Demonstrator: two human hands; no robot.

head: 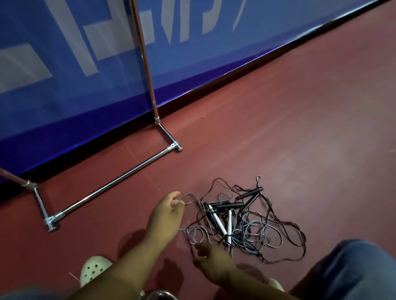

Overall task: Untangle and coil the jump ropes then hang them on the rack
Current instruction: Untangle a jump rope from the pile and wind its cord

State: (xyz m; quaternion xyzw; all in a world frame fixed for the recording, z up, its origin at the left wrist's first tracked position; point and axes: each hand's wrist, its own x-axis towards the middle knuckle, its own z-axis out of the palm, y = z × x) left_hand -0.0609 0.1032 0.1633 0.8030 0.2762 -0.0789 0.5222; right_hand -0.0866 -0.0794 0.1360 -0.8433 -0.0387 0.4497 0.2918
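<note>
Now, left hand [167, 211]: you're pinching the ten-o'clock loop [187, 196] of the tangle [229, 224], likely to free it.
Right hand [212, 261]: you're reaching in at seven o'clock; can't tell its grip.

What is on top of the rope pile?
Several black handles and two white handles lie across the tangled cords. Where each cord runs beneath them is hidden; the right hand covers the near edge.

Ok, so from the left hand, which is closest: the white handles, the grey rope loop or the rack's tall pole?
1. Grey rope loop: pinched in the left hand.
2. White handles: in the tangle, to its right.
3. Rack's tall pole: farthest, ahead by the blue banner.
</note>
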